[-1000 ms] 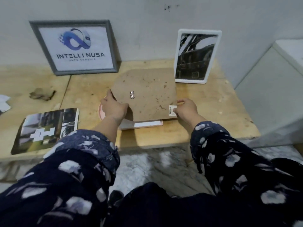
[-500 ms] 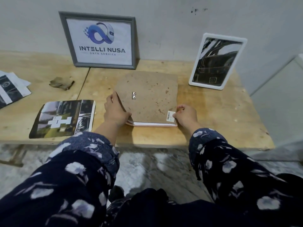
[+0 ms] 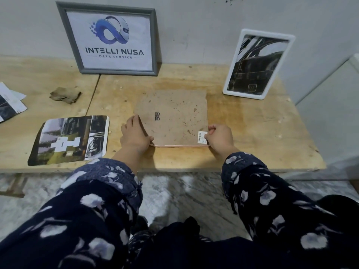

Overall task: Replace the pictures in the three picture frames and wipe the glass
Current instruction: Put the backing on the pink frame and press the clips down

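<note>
- vs half a second back: backing board [image 3: 174, 117] now sits flat in the pink frame [image 3: 178, 146], only a thin pink edge showing at the near side; white sheet under it gone from view
- left hand [image 3: 134, 134] at board's left near corner, fingers curled over the edge, thumb on the frame rim
- right hand [image 3: 220, 137] pinches the right near corner by the barcode sticker [image 3: 202, 136]
- grey frame [image 3: 114, 39] holds the logo print, leaning on the wall
- white frame [image 3: 258, 65] holds a dark photo, upright at right
- loose photo [image 3: 71, 138] flat on desk [image 3: 252, 133], left of the hands; brown cloth [image 3: 65, 95] behind it
</note>
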`<state>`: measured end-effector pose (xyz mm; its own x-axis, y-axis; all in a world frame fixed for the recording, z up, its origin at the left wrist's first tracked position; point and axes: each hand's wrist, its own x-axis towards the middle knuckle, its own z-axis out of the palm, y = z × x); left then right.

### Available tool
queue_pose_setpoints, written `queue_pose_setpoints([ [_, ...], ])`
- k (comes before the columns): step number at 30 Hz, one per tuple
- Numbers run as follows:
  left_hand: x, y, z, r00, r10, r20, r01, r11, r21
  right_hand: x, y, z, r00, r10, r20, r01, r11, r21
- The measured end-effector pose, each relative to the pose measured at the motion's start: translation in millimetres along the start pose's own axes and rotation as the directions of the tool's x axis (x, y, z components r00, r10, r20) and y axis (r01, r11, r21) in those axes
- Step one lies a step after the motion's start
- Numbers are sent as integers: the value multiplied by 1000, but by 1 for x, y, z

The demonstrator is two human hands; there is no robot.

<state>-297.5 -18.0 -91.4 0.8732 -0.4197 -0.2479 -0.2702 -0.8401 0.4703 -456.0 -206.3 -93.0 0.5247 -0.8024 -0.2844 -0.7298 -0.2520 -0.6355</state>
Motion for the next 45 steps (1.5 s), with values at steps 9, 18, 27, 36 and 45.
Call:
queue_pose_setpoints([
  [9, 5, -1, -3, 992, -7, 126, -15, 986, 169, 1, -10, -5, 1000, 6, 13, -4, 988, -151],
  [18, 18, 20, -20, 970, 20, 243, -141, 860, 491, 19, -29, -12, 976, -143, 162, 212, 779, -590],
  [27, 36, 42, -39, 943, 66, 325, -262, 751, 606, 35, -54, -18, 895, -114, 432, 436, 436, -787],
  [36, 60, 59, -31, 897, 90, 433, -379, 659, 650, 57, -62, -24, 856, -167, 489, 504, 485, -715],
  [45, 78, 71, -31, 860, 84, 504, -429, 656, 621, 66, -82, -24, 818, -168, 550, 561, 445, -698],
])
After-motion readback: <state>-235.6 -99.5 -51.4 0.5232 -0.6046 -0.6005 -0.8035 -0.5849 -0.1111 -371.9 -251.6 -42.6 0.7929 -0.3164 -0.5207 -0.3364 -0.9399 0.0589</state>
